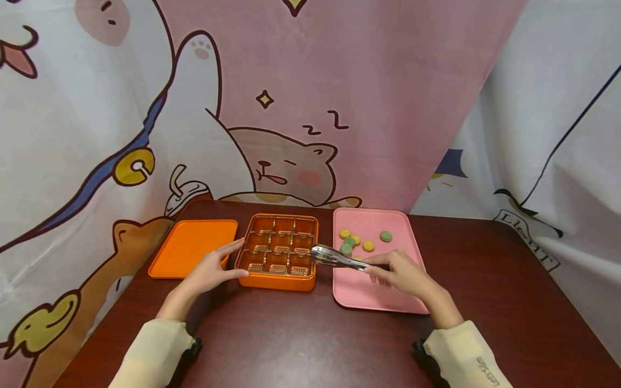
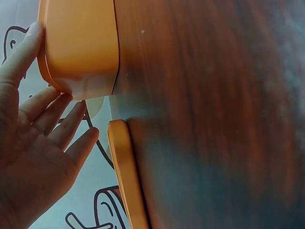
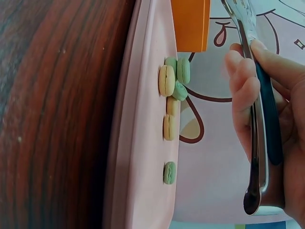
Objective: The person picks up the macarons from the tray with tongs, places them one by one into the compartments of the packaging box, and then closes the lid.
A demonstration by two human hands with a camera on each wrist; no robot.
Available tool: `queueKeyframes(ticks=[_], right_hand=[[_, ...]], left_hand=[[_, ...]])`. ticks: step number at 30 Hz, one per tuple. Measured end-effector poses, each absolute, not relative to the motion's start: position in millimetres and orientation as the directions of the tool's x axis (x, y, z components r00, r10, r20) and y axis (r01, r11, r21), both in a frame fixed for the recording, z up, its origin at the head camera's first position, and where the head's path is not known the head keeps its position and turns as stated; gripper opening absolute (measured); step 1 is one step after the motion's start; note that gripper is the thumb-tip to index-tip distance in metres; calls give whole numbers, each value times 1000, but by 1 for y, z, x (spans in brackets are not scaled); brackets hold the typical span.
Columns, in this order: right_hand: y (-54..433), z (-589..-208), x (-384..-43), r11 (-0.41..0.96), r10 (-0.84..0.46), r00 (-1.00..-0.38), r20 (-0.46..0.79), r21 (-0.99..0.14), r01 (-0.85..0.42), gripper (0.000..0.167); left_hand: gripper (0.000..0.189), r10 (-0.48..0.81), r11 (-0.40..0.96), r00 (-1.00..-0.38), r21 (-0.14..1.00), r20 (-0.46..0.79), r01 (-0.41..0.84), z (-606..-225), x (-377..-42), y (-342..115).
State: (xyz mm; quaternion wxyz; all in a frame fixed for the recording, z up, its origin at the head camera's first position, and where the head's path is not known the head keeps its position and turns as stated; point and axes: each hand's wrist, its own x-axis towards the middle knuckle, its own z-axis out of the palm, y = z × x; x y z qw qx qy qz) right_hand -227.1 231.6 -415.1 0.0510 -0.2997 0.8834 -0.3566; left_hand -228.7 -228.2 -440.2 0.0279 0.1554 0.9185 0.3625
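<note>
My left hand (image 1: 212,270) rests its fingertips and thumb against the left side of an orange box (image 1: 278,282). Inside the box lies a clear divided insert with several compartments. In the left wrist view the fingers of that hand (image 2: 43,138) are spread, mostly straight. My right hand (image 1: 401,272) grips metal tongs (image 3: 259,119) with a dark handle section. The tongs' tips reach over the box's right rim; whether anything is between them cannot be told. Beneath the right hand, a pink tray (image 1: 373,302) bears several yellow macarons (image 1: 368,246) and green macarons (image 1: 385,236).
A flat orange lid (image 1: 196,245) lies left of the box, on the dark wooden table (image 1: 301,339). Behind the table hangs a cartoon-printed curtain (image 1: 378,108), which also runs along both sides. A narrow strip of table separates box and tray.
</note>
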Motion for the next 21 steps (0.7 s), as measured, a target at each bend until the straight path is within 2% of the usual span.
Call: queueKeyframes(ticks=[13, 21], right_hand=[[221, -415, -228, 566, -567, -815, 121, -662, -491, 20], [217, -417, -229, 584, -557, -825, 94, -662, -469, 26]], left_hand=[[85, 303, 687, -951, 677, 64, 265, -441, -229, -229], [84, 308, 686, -948, 673, 76, 276, -442, -229, -229]])
